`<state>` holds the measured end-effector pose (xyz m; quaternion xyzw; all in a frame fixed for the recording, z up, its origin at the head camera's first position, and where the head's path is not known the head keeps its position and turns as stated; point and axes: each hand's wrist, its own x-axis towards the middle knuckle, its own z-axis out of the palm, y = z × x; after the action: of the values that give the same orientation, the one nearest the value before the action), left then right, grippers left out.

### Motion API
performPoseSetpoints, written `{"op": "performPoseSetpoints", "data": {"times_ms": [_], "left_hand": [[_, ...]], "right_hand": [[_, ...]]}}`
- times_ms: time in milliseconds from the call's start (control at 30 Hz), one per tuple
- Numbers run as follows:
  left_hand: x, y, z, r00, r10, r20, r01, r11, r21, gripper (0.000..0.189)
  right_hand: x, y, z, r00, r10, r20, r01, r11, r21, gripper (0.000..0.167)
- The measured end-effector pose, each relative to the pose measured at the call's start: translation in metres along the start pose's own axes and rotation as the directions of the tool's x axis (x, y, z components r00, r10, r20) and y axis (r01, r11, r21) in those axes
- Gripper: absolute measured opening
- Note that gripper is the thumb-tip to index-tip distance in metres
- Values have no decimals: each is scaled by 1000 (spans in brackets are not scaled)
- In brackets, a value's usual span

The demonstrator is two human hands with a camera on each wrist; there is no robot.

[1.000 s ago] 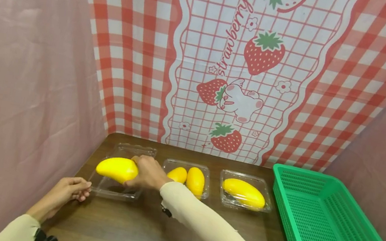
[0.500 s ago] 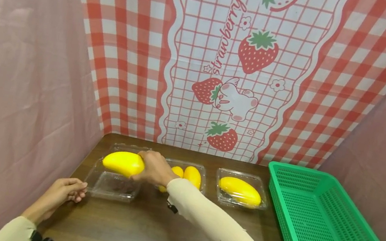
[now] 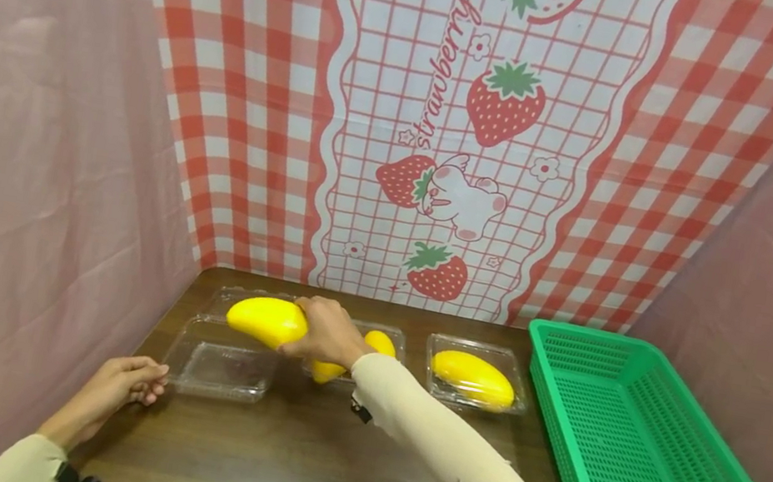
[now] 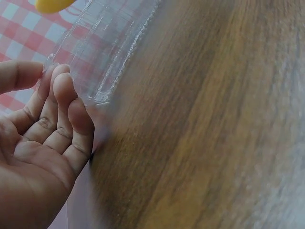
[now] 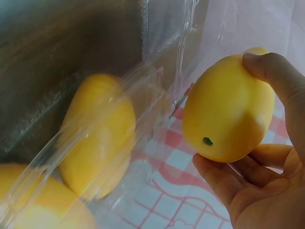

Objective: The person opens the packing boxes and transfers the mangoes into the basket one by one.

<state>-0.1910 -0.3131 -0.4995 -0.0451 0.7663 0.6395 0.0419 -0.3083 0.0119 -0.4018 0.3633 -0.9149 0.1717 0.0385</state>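
Note:
My right hand [image 3: 330, 333] grips a yellow mango [image 3: 267, 321] by one end, thumb on one side and fingers on the other; the right wrist view shows a dark green stem spot on the mango [image 5: 226, 112]. It hangs above the opened clear plastic clamshell box [image 3: 222, 392] at the left of the table. At that box's near left corner, my left hand [image 3: 120, 388] pinches the edge between thumb and index finger, other fingers curled loosely. Behind my right hand, partly covered by it, is a second clear box [image 3: 400, 344] with yellow mangoes [image 3: 381, 343].
A third clear box [image 3: 521, 397] with one mango [image 3: 472, 379] inside stands further right. A green slotted plastic basket [image 3: 558, 424] takes up the table's right side. Pink cloth [image 3: 31, 134] hangs at the sides, and a checked strawberry cloth [image 3: 260, 128] covers the back wall.
My right hand has lifted the mango up out of the left box and carried it rightward, baring the box's bottom. The left hand keeps its pinch on the box. The head view has shifted slightly.

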Motion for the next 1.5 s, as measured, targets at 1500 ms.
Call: {"op": "performPoseSetpoints", "data": {"times_ms": [1500], "left_hand": [[-4, -2, 5, 999, 1, -32, -1, 1000, 18, 26]], "right_hand": [[-50, 83, -40, 985, 162, -64, -159, 986, 40, 58]]}}
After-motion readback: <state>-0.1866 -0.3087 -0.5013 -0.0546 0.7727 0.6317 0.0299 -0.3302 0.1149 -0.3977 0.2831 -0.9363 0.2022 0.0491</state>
